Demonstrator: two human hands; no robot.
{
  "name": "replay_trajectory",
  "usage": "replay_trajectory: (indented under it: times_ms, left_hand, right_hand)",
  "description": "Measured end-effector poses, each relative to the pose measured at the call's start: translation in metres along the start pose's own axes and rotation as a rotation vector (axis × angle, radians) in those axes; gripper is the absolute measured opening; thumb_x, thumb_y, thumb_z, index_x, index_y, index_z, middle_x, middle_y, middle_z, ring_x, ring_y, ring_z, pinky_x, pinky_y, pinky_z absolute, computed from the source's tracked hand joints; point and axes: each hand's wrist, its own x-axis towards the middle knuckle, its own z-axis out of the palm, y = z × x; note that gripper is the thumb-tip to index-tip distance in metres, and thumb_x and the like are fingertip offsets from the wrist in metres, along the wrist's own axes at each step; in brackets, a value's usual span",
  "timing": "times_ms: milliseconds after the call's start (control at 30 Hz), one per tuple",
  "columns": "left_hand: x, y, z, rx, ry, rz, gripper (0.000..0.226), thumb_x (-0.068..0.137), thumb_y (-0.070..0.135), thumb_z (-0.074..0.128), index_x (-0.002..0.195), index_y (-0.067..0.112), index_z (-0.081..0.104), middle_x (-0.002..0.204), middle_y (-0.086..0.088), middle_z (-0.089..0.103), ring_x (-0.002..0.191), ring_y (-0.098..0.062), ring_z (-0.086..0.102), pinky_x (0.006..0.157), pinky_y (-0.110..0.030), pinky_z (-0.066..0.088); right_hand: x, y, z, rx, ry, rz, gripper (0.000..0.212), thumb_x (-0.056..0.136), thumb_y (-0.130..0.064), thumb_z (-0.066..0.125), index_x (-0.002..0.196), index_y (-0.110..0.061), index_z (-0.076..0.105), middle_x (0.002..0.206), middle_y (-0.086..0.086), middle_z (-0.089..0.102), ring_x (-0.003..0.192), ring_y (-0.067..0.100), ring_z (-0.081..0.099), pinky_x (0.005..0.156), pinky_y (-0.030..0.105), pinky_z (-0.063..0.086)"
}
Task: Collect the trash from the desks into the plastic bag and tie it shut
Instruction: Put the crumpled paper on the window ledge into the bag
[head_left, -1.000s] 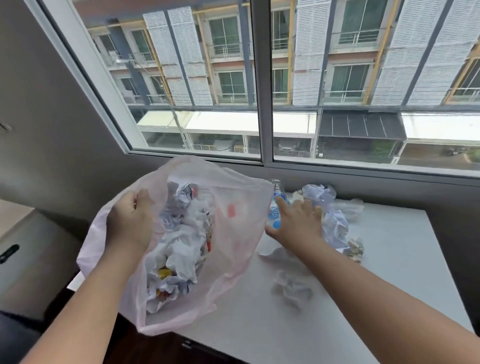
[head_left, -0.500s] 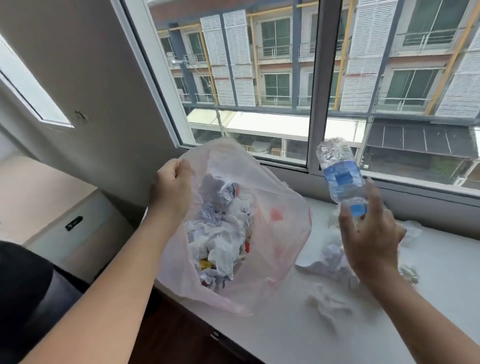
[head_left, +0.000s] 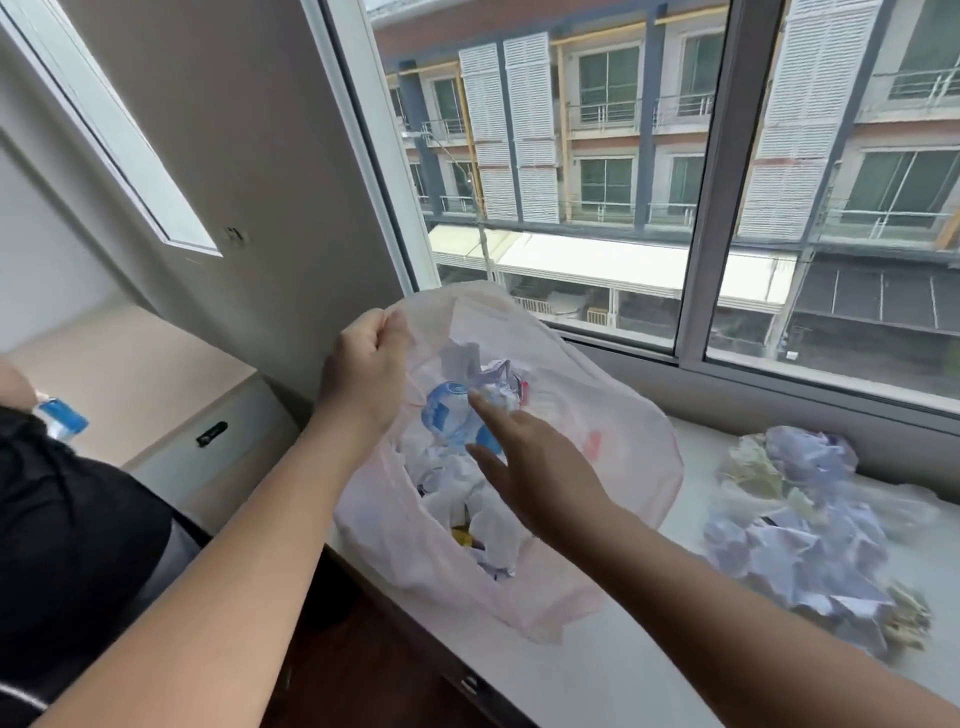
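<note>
A thin pinkish plastic bag (head_left: 618, 467) lies open on the white desk (head_left: 613, 670), stuffed with crumpled paper. My left hand (head_left: 366, 371) is shut on the bag's rim at its upper left and holds the mouth up. A clear water bottle with a blue label (head_left: 447, 415) lies inside the bag on top of the paper. My right hand (head_left: 530, 467) hovers over the bag's mouth just beside the bottle, fingers spread and holding nothing. A heap of crumpled paper and wrappers (head_left: 810, 535) remains on the desk to the right of the bag.
A large window (head_left: 597, 171) with a grey sill runs behind the desk. A lower beige cabinet (head_left: 156, 395) with a dark handle stands to the left. At the far left edge a person in black clothing (head_left: 62, 530) is partly in view, with a blue-and-white object beside them.
My right hand lifted the water bottle off the desk, carried it left over the bag and let it go; the bottle now lies in the bag. The view has swung left.
</note>
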Motion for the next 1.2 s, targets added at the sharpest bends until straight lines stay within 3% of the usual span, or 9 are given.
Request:
replay_trajectory:
  times_ms: [200,433,567,700,833,933,1033,1100,1200]
  left_hand:
    - [0.012,-0.007,-0.033,0.009,0.025,0.022,0.037,0.103,0.035,0.041,0.09,0.008,0.062,0.069,0.007,0.058,0.064,-0.014,0.05,0.063,-0.031,0.039]
    - [0.011,-0.013,-0.035,-0.007,-0.018,-0.004,0.034,0.103,0.033,0.042,0.076,0.018,0.055,0.055,0.008,0.047,0.055,-0.012,0.042,0.056,-0.028,0.035]
    - [0.004,-0.007,-0.007,-0.072,-0.089,-0.016,0.035,0.103,0.037,0.041,0.077,0.019,0.057,0.057,0.01,0.048,0.058,-0.013,0.044,0.058,-0.028,0.037]
    - [0.0,0.0,0.025,-0.114,-0.156,-0.032,0.035,0.103,0.04,0.04,0.083,0.018,0.059,0.063,0.009,0.05,0.061,-0.012,0.045,0.057,-0.029,0.036]
    - [-0.005,-0.007,0.041,-0.173,-0.181,-0.039,0.028,0.102,0.04,0.043,0.087,0.025,0.061,0.066,0.014,0.052,0.063,-0.008,0.047,0.058,-0.027,0.037]
    - [-0.005,-0.014,0.045,-0.199,-0.185,-0.079,0.031,0.102,0.04,0.043,0.081,0.027,0.062,0.07,0.011,0.054,0.068,-0.012,0.05,0.064,-0.03,0.04]
    - [-0.003,-0.018,0.045,-0.215,-0.166,-0.101,0.034,0.101,0.042,0.044,0.076,0.03,0.062,0.067,0.007,0.056,0.069,-0.019,0.051,0.066,-0.032,0.042]
    - [-0.004,-0.017,0.041,-0.195,-0.15,-0.096,0.035,0.102,0.042,0.043,0.078,0.024,0.062,0.065,0.004,0.055,0.066,-0.02,0.051,0.063,-0.032,0.041]
    - [-0.007,-0.012,0.032,-0.186,-0.128,-0.062,0.039,0.102,0.039,0.042,0.084,0.009,0.06,0.057,0.003,0.042,0.057,-0.017,0.039,0.054,-0.03,0.033]
  right_hand:
    - [0.061,-0.007,0.035,-0.102,-0.146,0.117,0.038,0.101,-0.02,0.04,0.138,-0.019,0.04,0.115,0.017,0.059,0.1,0.037,0.059,0.071,0.037,0.043]
    - [0.066,0.007,0.021,0.102,-0.372,0.317,0.047,0.103,-0.039,0.034,0.149,-0.028,0.032,0.153,0.007,0.039,0.136,0.027,0.041,0.107,0.035,0.032]
    - [0.024,0.001,-0.005,-0.108,-0.143,0.195,0.048,0.1,-0.043,0.044,0.147,-0.033,0.035,0.132,0.005,0.059,0.118,0.028,0.055,0.088,0.037,0.046]
    - [-0.035,0.015,-0.026,-0.057,0.285,0.101,0.016,0.094,-0.039,0.057,0.096,-0.025,0.064,0.089,-0.006,0.064,0.077,0.019,0.061,0.058,0.031,0.047]
    - [-0.064,0.074,-0.044,0.249,0.734,0.499,0.006,0.099,-0.02,0.049,0.092,-0.02,0.048,0.085,0.001,0.056,0.074,0.02,0.053,0.063,0.032,0.037]
    - [-0.058,0.114,-0.032,0.204,0.301,0.79,0.032,0.097,-0.027,0.052,0.127,-0.019,0.046,0.122,0.012,0.052,0.103,0.025,0.051,0.08,0.033,0.038]
    - [-0.043,0.111,-0.013,0.15,-0.075,0.877,0.072,0.092,-0.047,0.055,0.151,-0.029,0.019,0.139,0.016,0.035,0.125,0.036,0.041,0.094,0.041,0.037]
    - [-0.033,0.108,0.0,0.192,-0.147,0.9,0.076,0.092,-0.048,0.052,0.152,-0.03,0.009,0.143,0.016,0.034,0.125,0.037,0.041,0.098,0.044,0.038]
    - [-0.022,0.11,0.017,0.256,-0.249,0.83,0.071,0.069,-0.051,0.052,0.133,-0.024,0.037,0.111,0.008,0.064,0.095,0.028,0.062,0.087,0.045,0.054]
